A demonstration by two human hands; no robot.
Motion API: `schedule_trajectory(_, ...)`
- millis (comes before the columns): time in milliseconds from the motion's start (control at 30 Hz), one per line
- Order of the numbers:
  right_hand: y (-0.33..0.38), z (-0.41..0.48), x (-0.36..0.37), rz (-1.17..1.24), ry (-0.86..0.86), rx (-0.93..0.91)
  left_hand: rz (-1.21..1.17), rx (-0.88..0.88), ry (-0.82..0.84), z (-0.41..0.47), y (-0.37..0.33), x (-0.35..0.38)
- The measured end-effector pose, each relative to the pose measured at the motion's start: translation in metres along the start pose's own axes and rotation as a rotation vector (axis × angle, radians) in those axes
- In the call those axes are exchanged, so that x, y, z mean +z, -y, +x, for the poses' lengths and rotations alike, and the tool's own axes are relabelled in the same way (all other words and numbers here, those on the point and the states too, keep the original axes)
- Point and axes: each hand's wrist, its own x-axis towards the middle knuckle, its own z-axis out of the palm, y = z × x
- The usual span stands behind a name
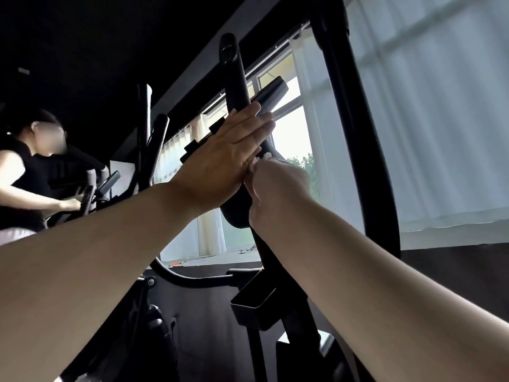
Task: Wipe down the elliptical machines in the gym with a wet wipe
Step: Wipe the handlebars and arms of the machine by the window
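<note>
A black elliptical machine fills the middle of the view, with its tall moving handlebar point(233, 70) rising up and its console point(271, 92) behind. My left hand point(228, 153) lies flat against the handlebar with fingers straight and together, steadying it. My right hand point(275, 188) is just below and to the right, closed on a small white wet wipe point(263, 159) pressed against the bar where it bends. Only a bit of the wipe shows between my fingers.
A second thick black bar point(347, 119) of the machine stands to the right. A black cup holder point(254, 300) sits low on the frame. Another person point(30, 172) uses a machine at the left. Windows with white curtains point(427, 106) are behind.
</note>
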Motion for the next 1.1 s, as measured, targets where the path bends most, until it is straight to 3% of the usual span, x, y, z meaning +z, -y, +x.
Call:
schedule_trajectory(100, -0.004, 0.009, -0.016, 0.044, 0.034, -0.052, -0.059, -0.045, 0.01, -0.005, 0.0, 0.0)
schedule_trajectory(200, 0.004, 0.009, -0.014, 0.019, -0.035, -0.004, -0.099, -0.076, -0.025, -0.008, -0.004, 0.005)
schedule_trajectory(400, 0.014, 0.009, -0.006, -0.023, 0.096, 0.02, -0.168, -0.13, -0.025, -0.01, -0.011, 0.0)
schedule_trajectory(567, 0.015, 0.014, -0.013, -0.089, 0.003, 0.017, -0.164, -0.197, -0.04, -0.017, -0.015, 0.001)
schedule_trajectory(700, 0.017, 0.007, -0.004, -0.135, 0.095, -0.034, -0.223, -0.221, -0.055, -0.015, -0.016, -0.002)
schedule_trajectory(900, 0.018, 0.0, -0.012, -0.447, 0.159, -0.217, -0.551, -0.676, -0.246, -0.016, -0.057, -0.008)
schedule_trajectory(1100, 0.035, -0.001, -0.013, -0.487, 0.189, -0.116, -0.896, -0.929, -0.411, 0.002, -0.087, 0.003)
